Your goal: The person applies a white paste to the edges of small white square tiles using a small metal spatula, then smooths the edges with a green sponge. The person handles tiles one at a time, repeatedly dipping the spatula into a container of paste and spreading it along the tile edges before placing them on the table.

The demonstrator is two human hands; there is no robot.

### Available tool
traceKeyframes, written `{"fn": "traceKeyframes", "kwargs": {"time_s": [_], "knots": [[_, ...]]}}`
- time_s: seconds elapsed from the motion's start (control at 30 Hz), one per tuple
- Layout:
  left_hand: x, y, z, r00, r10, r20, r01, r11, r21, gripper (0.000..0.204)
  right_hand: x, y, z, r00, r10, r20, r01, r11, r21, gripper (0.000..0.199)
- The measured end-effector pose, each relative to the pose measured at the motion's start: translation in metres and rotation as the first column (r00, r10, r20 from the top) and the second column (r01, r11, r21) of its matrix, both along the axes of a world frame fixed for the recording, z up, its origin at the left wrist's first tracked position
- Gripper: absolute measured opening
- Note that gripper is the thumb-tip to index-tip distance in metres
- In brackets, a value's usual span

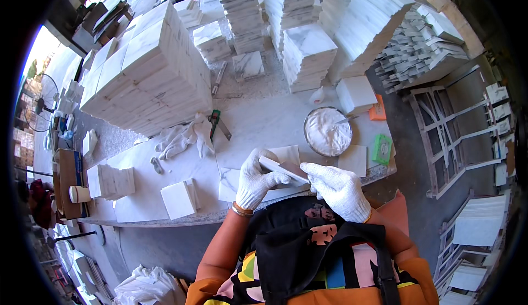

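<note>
A: Starting at the left, a short stack of marble tiles [110, 182] sits on the tabletop [250, 121], well left of the round metal bowl [306, 134], our landmark.
B: A big block of marble tiles [146, 77] looms beyond it, far left of the bowl and farther from the person. Then loose white gloves [187, 138], and a green-handled knife [214, 121] left of the bowl!
A: Now the action! The left hand [254, 181], gloved, is left of the bowl and nearer the person, thumb and fingers closed around a marble tile [268, 165].
B: That tile is tilted up, just off the bowl's near left side. The right hand [341, 190], below the bowl, has its fingers bunched at the tile's right end; I can't tell whether it grips anything.
A: The bowl itself holds white paste [325, 128]. Right of it, an orange box [377, 109] and a green box [381, 149]!
</note>
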State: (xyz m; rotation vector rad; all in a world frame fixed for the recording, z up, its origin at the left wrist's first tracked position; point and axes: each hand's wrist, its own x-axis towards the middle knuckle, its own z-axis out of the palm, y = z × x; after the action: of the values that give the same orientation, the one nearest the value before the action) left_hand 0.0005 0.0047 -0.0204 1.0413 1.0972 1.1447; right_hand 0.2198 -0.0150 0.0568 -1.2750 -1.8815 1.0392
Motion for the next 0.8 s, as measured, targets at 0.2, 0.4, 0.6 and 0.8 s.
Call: {"fn": "traceKeyframes", "kwargs": {"time_s": [0.2, 0.4, 0.6, 0.8], "knots": [[0.002, -0.009, -0.005, 0.996, 0.029, 0.081, -0.028, 1.0, -0.007, 0.048, -0.004, -0.003, -0.001, 0.999, -0.032, -0.001, 0.032, 0.999, 0.041, 0.042], [0.005, -0.014, -0.007, 0.986, 0.065, 0.154, -0.06, 0.997, -0.038, 0.044, 0.001, -0.011, -0.001, 0.997, -0.072, -0.01, 0.072, 0.996, -0.054, 0.037], [0.007, -0.015, -0.005, 0.985, 0.055, 0.163, -0.053, 0.999, -0.012, 0.047, -0.015, -0.013, 0.001, 0.994, -0.055, 0.097, 0.045, 0.994, 0.103, 0.037], [0.008, -0.018, -0.005, 0.983, 0.093, 0.159, -0.09, 0.996, -0.026, 0.05, -0.021, -0.015, 0.01, 0.993, -0.112, -0.047, 0.116, 0.989, 0.093, 0.033]]}}
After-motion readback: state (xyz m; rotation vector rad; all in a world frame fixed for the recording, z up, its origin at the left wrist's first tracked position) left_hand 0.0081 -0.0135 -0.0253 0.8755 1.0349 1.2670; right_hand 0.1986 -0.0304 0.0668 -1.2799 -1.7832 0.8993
